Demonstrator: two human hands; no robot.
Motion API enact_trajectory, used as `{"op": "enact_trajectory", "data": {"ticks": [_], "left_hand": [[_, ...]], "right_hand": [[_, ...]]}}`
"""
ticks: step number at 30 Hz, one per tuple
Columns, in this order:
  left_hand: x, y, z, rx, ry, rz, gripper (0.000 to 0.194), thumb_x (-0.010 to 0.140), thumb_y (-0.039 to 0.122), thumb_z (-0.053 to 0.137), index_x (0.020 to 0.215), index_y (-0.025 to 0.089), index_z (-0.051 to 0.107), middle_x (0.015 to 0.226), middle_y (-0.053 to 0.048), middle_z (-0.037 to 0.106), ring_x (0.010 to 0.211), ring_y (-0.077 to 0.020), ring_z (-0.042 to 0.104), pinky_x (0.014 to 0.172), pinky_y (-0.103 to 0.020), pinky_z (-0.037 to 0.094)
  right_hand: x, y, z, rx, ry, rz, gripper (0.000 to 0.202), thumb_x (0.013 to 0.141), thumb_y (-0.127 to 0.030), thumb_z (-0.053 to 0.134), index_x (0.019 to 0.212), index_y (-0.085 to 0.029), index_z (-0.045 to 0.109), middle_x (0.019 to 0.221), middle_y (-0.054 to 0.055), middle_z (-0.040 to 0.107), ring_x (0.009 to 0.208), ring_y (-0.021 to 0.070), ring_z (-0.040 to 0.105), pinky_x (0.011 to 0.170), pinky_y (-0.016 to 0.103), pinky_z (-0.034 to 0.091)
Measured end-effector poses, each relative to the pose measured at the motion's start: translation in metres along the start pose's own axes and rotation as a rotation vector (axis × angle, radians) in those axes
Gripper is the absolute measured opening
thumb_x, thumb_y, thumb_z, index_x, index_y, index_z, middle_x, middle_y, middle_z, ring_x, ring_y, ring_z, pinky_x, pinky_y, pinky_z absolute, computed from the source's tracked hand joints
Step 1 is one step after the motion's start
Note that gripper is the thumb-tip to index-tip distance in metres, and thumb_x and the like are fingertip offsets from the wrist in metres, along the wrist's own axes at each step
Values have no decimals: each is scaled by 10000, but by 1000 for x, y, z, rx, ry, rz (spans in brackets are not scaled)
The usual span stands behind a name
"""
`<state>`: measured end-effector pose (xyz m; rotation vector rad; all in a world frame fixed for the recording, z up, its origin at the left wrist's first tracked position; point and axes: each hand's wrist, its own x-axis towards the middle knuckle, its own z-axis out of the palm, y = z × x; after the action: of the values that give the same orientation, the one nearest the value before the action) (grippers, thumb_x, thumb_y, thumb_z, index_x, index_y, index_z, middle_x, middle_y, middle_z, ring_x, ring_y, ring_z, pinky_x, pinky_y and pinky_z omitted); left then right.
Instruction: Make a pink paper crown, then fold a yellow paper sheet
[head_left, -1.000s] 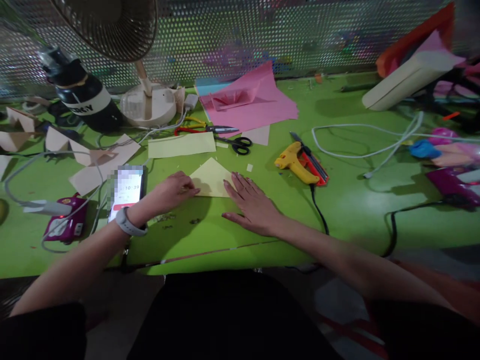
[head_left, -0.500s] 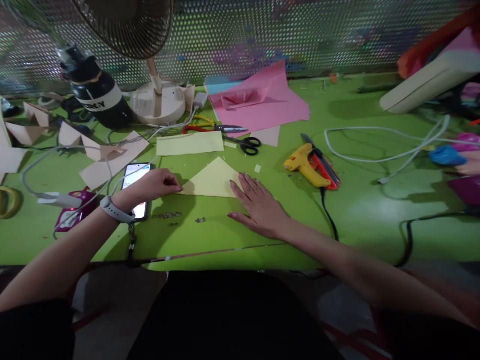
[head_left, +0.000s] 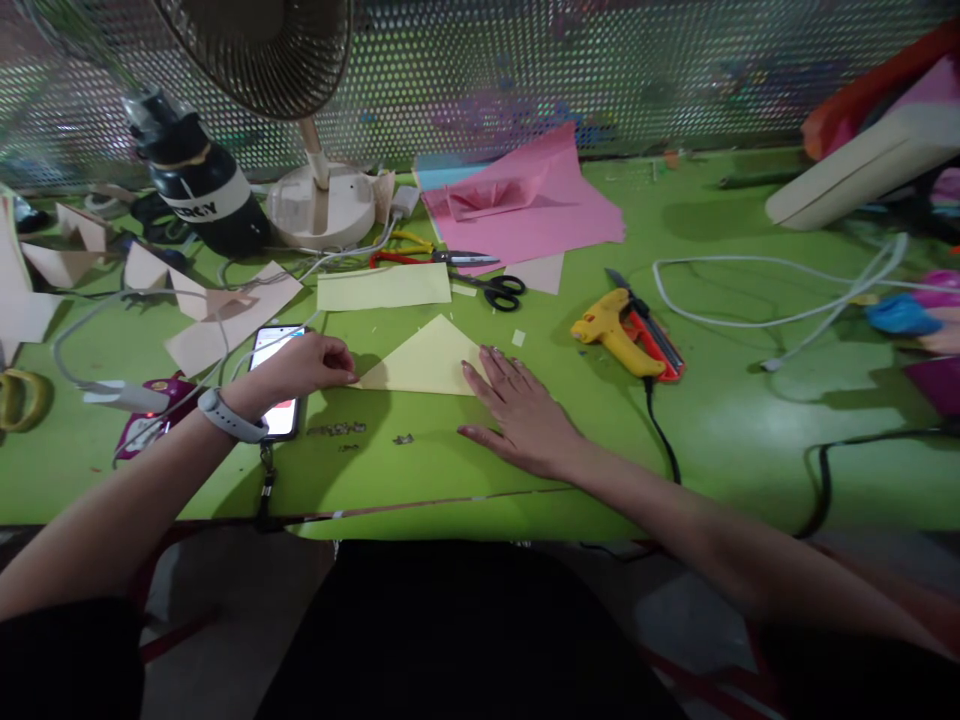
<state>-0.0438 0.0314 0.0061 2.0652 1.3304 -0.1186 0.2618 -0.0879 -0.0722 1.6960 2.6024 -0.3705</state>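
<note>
A pale yellow sheet of paper (head_left: pixel 424 362), folded into a triangle, lies on the green table with its long folded edge toward me. My left hand (head_left: pixel 319 362) is closed, its thumb and finger pinched at the paper's left corner. Flat with fingers stretched, my right hand (head_left: pixel 525 415) presses on the right part of the triangle and hides that corner. Small metal clips (head_left: pixel 403 439) lie in front of the paper. Beneath my left wrist is a phone (head_left: pixel 281 420) with a lit screen.
Behind the paper lie a yellow strip (head_left: pixel 382 288), black-handled scissors (head_left: pixel 504 292) and pink paper (head_left: pixel 525 215). A yellow glue gun (head_left: pixel 616 335) and a red cutter (head_left: pixel 658 345) are at right, near a white cable (head_left: pixel 720 322). A fan (head_left: pixel 322 210) and bottle (head_left: pixel 214 195) stand back left.
My left fingertips have slid slightly left along the folded edge to the corner's tip. The right hand stays in place on the paper. The view has shifted a little.
</note>
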Motion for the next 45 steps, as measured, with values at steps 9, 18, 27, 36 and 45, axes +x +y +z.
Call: {"op": "enact_trajectory", "data": {"ticks": [9, 18, 27, 36, 45], "left_hand": [[-8, -6, -2, 45, -26, 53, 270, 769, 376, 622, 909, 184, 750, 856, -41, 757, 764, -184, 659, 704, -278, 473], [-17, -6, -5, 59, -71, 82, 385, 835, 373, 589, 1170, 249, 735, 879, -28, 752, 788, -177, 662, 748, -266, 469], [-18, -1, -7, 72, -87, 63, 403, 811, 364, 584, 1160, 251, 750, 799, -23, 730, 693, -175, 613, 666, -265, 425], [-20, 0, -3, 83, -101, 43, 388, 827, 345, 564, 1167, 251, 725, 813, -29, 715, 656, -168, 585, 661, -278, 412], [-17, 6, -2, 179, -132, 86, 302, 827, 271, 507, 1085, 229, 658, 909, -41, 716, 768, -180, 629, 710, -276, 426]], "right_hand": [[1, -2, -2, 9, -15, 9, 915, 934, -746, 183, 1602, -130, 73, 1641, 157, -63, 1524, 300, -36, 1243, 520, 89], [0, -2, -1, 6, -1, 8, 890, 942, -736, 194, 1605, -160, 50, 1644, 143, -63, 1526, 297, -27, 1242, 520, 101], [0, -1, -1, 9, 12, -6, 883, 950, -718, 241, 1603, -179, -11, 1649, 128, -67, 1528, 304, -14, 1242, 530, 113], [0, 0, 1, 24, 25, -12, 882, 945, -728, 226, 1598, -202, -48, 1649, 110, -90, 1530, 306, -10, 1238, 544, 117], [0, -2, -2, 27, 21, 2, 887, 942, -735, 195, 1602, -148, 106, 1654, 156, -9, 1530, 302, -1, 1239, 534, 114]]}}
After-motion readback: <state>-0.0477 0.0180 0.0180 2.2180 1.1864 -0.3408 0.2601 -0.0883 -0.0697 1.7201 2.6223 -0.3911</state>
